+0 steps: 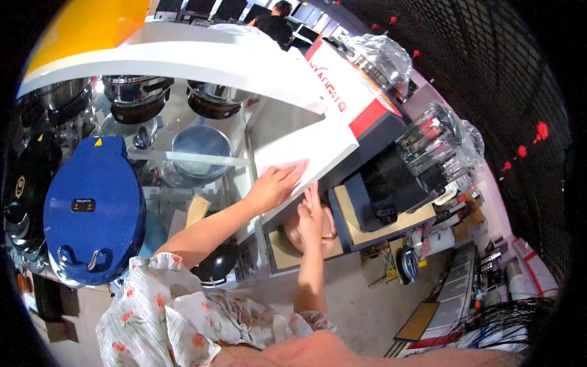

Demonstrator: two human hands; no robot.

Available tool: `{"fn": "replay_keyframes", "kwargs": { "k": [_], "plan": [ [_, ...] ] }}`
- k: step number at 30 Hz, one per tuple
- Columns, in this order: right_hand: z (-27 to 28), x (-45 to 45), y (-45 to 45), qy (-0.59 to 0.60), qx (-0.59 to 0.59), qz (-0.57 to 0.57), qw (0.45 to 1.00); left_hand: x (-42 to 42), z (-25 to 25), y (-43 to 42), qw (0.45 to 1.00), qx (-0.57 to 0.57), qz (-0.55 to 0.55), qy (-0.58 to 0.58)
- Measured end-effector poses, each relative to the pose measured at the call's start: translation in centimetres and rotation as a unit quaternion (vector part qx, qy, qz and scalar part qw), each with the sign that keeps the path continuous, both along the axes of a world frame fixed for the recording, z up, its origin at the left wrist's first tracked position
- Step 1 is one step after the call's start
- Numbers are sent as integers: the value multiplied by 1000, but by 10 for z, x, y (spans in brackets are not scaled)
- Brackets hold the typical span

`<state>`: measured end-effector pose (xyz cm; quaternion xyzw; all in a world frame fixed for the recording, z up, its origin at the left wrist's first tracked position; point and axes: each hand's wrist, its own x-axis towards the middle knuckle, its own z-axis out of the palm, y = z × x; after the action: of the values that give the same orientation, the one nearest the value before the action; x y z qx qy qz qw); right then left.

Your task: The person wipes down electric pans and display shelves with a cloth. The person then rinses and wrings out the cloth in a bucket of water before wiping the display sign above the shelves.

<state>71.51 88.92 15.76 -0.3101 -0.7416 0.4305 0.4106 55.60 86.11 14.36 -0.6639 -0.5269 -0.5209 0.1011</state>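
Note:
My left hand [276, 185] lies on the top of a white shelf panel [324, 142], fingers stretched out toward its front edge. A pinkish blur shows at those fingertips, and I cannot make out whether anything is under them. Just to the right, my right hand [310, 215] is raised against the panel's front edge, its fingers pointing up and extended. No held object shows in it. Behind the right hand, a copper-coloured round pot [292, 235] sits in a lower compartment and is partly hidden by the forearm.
A blue oval electric appliance [95, 205] stands at the left, near glass shelves with steel pots [131, 92] and a glass lid [202, 150]. A black appliance [391, 186] and plastic-wrapped goods [431, 137] are to the right. Another person [275, 24] is at the back.

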Motion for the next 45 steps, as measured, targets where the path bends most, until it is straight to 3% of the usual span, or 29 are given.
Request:
{"fn": "replay_keyframes", "kwargs": {
  "k": [1, 3, 5, 6, 7, 8, 11, 14, 17, 19, 21, 24, 25, 29, 33, 37, 43, 45],
  "plan": [
    [-4, 3, 4, 15, -11, 10, 1000, -3, -20, -6, 999, -51, -3, 10],
    [-1, 6, 4, 35, -55, 18, 998, -7, -43, -17, 939, -174, -166, -247],
    [1, 11, 10, 50, -56, 31, 997, -11, -34, -29, 987, -122, -56, -87],
    [5, 12, 10, 38, -47, 32, 998, -6, -22, -29, 991, -32, -61, -119],
    [23, 6, -4, 61, -125, 6, 990, -1, 0, -31, 987, 0, -58, -149],
    [23, 7, -1, 50, -87, -1, 995, 5, 20, -31, 982, 33, -55, -179],
    [32, 2, 4, 16, -68, -74, 995, 20, 38, -17, 986, 83, -61, -133],
    [34, 3, 18, -58, 23, -54, 997, 45, -40, 4, 977, 43, -18, -210],
    [45, -5, 17, -177, 122, -110, 970, 53, -88, -10, 967, 20, -6, -256],
    [45, -5, 22, -218, 153, -143, 953, 63, -133, -4, 968, -51, 47, -241],
    [42, -6, 25, -217, 169, -150, 950, 64, -143, -5, 967, -96, 81, -221],
    [42, -8, 27, -219, 121, -169, 953, 42, -111, -20, 933, -210, 28, -291],
    [44, -9, 27, -227, 144, -168, 948, 36, -123, -10, 927, -186, 52, -320],
    [43, -14, 31, -190, 188, -144, 953, 16, -71, -42, 937, -260, 106, -208],
    [29, -10, 37, -138, 133, -139, 972, 20, -129, 6, 960, -230, 148, -54],
    [43, -17, 23, -162, 96, -159, 969, -15, -124, 54, 938, -243, 247, -23],
    [29, -11, 35, -156, 217, -144, 953, -100, -117, 128, 907, -314, 280, 24],
    [29, -11, 37, -155, 284, -142, 936, -121, -102, 143, 883, -357, 220, -211]
  ]
}}
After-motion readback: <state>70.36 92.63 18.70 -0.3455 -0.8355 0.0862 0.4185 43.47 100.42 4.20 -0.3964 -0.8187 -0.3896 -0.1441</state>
